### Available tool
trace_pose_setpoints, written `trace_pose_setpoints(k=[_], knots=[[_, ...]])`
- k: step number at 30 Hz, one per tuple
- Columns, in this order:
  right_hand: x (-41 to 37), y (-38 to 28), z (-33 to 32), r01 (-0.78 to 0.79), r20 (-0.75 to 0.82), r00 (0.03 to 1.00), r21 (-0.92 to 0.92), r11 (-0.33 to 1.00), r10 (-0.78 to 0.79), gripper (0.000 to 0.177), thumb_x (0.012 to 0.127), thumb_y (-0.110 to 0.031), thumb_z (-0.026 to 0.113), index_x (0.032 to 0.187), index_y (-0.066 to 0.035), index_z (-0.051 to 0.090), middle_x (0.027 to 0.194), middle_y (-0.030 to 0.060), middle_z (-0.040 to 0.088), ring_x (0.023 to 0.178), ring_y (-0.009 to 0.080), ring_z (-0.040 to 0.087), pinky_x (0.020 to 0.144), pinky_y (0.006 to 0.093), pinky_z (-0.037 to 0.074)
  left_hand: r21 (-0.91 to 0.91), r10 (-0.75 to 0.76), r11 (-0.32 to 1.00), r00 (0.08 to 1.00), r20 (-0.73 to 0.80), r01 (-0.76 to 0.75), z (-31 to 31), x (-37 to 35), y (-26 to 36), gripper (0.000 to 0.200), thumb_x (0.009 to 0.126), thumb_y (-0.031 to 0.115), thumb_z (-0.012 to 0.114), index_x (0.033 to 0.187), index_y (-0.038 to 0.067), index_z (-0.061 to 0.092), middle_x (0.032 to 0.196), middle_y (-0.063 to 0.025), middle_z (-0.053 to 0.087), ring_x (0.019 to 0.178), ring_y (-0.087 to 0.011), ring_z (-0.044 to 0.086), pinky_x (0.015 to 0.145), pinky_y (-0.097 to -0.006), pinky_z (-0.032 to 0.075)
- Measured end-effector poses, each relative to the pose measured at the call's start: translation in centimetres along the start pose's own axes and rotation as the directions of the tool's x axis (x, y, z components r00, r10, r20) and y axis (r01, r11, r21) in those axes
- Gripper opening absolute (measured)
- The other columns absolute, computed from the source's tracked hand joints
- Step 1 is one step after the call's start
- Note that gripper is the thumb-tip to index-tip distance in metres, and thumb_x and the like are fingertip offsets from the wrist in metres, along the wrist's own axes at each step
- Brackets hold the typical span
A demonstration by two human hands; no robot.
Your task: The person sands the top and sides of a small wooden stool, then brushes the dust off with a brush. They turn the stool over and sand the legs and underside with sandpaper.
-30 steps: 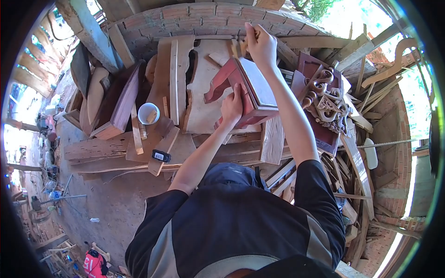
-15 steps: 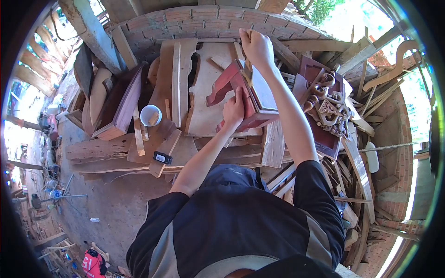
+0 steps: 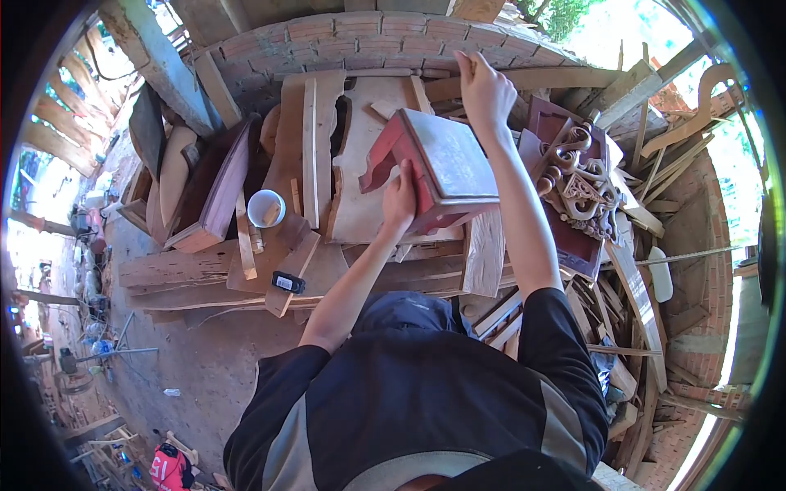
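Observation:
My left hand [image 3: 399,203] is closed around the side of a small red-brown wooden stool [image 3: 465,155]. The stool is tilted, its flat top greyish and dusty, with a curved leg pointing left. My right hand [image 3: 489,96] is raised above the stool's far right corner, apart from it. Its fingers are pinched together, and whatever they hold, if anything, cannot be made out. A pale board [image 3: 360,155] lies under and behind the stool.
A white tub [image 3: 266,208] and a small black device [image 3: 287,282] sit on boards to the left. A dark drawer-like wooden piece [image 3: 214,192] stands farther left. Carved scrollwork [image 3: 580,184] lies at right, beside piled scrap wood [image 3: 606,319]. A brick wall [image 3: 360,37] runs behind.
My right hand has moved right and slightly down, off the stool's edge. A yellowish-brown strip seen below it earlier no longer shows. The stool has turned, exposing more of its top.

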State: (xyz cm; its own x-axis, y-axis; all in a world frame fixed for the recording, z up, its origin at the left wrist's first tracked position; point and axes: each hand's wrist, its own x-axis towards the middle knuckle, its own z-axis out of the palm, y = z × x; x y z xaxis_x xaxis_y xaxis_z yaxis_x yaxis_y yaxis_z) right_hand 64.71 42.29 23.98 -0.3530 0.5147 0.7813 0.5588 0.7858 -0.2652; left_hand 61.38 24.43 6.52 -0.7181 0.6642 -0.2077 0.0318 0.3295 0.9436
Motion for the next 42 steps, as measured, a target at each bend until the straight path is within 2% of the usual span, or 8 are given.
trace_pose_setpoints(k=[3, 6, 10, 15, 28, 30, 40, 42], knots=[[-1.1, 4.0, 0.6, -0.133, 0.038, 0.990, -0.012, 0.991, 0.133, 0.041, 0.097, -0.049, 0.060, 0.082, -0.011, 0.066, 0.065, 0.0136, 0.068, 0.065, 0.0386, 0.069, 0.058, 0.0492, 0.052, -0.351, 0.005, 0.936, 0.999, -0.045, -0.021, -1.6, 0.1, -1.3, 0.074, 0.105, 0.059, 0.037, 0.132, -0.008, 0.054, 0.128, -0.0247, 0.062, 0.118, -0.0289, 0.060, 0.102, -0.0370, 0.043], [-2.9, 6.7, 1.1, -0.221, 0.058, 0.974, 0.025, 0.975, 0.219, 0.047, 0.098, -0.052, 0.057, 0.079, -0.009, 0.060, 0.065, 0.0167, 0.066, 0.065, 0.0425, 0.066, 0.059, 0.0519, 0.049, -0.496, 0.074, 0.858, 0.988, -0.138, -0.134, -2.7, 1.0, -1.1, 0.074, 0.104, 0.059, 0.040, 0.142, -0.004, 0.043, 0.137, -0.0220, 0.054, 0.125, -0.0273, 0.054, 0.106, -0.0361, 0.040], [-4.9, 7.0, 1.4, -0.295, 0.117, 0.949, 0.017, 0.955, 0.291, 0.049, 0.098, -0.053, 0.056, 0.078, -0.009, 0.059, 0.064, 0.0165, 0.065, 0.065, 0.0425, 0.066, 0.059, 0.0522, 0.049, -0.612, -0.171, 0.778, 0.985, 0.012, 0.142, -5.6, 0.5, 2.2, 0.081, 0.097, 0.062, 0.054, 0.147, 0.000, 0.037, 0.143, -0.0175, 0.049, 0.131, -0.0245, 0.049, 0.107, -0.0358, 0.040], [-6.0, 6.0, 1.4, -0.379, 0.163, 0.917, 0.067, 0.923, 0.364, 0.050, 0.099, -0.053, 0.055, 0.078, -0.009, 0.060, 0.064, 0.0135, 0.066, 0.065, 0.0400, 0.067, 0.059, 0.0492, 0.049, -0.376, -0.011, 0.925, 0.995, 0.103, 0.049, -7.6, 2.2, 1.9, 0.080, 0.080, 0.037, 0.082, 0.141, -0.003, 0.048, 0.128, -0.0151, 0.063, 0.115, -0.0244, 0.062, 0.100, -0.0351, 0.047], [-4.9, 2.4, -6.8, -0.305, -0.155, 0.911, 0.368, 0.878, 0.382, 0.041, 0.100, -0.038, 0.063, 0.077, -0.004, 0.062, 0.062, 0.0030, 0.068, 0.053, 0.0162, 0.065, 0.052, 0.0307, 0.047, -0.350, 0.089, 0.937, 0.955, 0.284, 0.017, -11.4, -0.4, 0.4, 0.089, 0.081, 0.036, 0.082, 0.147, -0.006, 0.039, 0.134, -0.0173, 0.058, 0.122, -0.0229, 0.058, 0.106, -0.0340, 0.044], [-4.4, 1.6, -7.9, -0.397, 0.066, 0.861, 0.705, 0.587, 0.504, 0.032, 0.098, -0.030, 0.069, 0.085, -0.001, 0.061, 0.069, 0.0054, 0.069, 0.056, 0.0112, 0.064, 0.052, 0.0254, 0.047, -0.394, 0.114, 0.919, 0.949, 0.294, 0.012, -11.9, -1.4, -0.8, 0.092, 0.082, 0.034, 0.083, 0.149, -0.005, 0.035, 0.137, -0.0166, 0.055, 0.125, -0.0225, 0.056, 0.107, -0.0342, 0.043], [-7.3, -10.6, -10.8, -0.353, 0.293, 0.934, 0.681, 0.642, 0.202, 0.025, 0.095, -0.019, 0.074, 0.097, 0.000, 0.059, 0.081, 0.0084, 0.071, 0.059, 0.0087, 0.064, 0.053, 0.0217, 0.051, -0.601, 0.321, 0.778, 0.939, 0.127, -0.184, -11.4, -10.6, -5.5, 0.101, 0.077, 0.022, 0.087, 0.156, 0.003, 0.027, 0.146, -0.0170, 0.046, 0.135, -0.0250, 0.046, 0.114, -0.0395, 0.036], [-8.8, -12.1, -9.9, -0.335, 0.328, 0.939, 0.787, 0.518, 0.108, 0.026, 0.095, -0.020, 0.073, 0.099, 0.000, 0.058, 0.080, 0.0077, 0.071, 0.056, 0.0082, 0.063, 0.052, 0.0214, 0.051, -0.605, 0.328, 0.774, 0.936, 0.128, -0.188, -11.3, -11.4, -6.0, 0.102, 0.076, 0.021, 0.088, 0.157, 0.006, 0.026, 0.144, -0.0173, 0.048, 0.134, -0.0255, 0.047, 0.113, -0.0400, 0.036]])
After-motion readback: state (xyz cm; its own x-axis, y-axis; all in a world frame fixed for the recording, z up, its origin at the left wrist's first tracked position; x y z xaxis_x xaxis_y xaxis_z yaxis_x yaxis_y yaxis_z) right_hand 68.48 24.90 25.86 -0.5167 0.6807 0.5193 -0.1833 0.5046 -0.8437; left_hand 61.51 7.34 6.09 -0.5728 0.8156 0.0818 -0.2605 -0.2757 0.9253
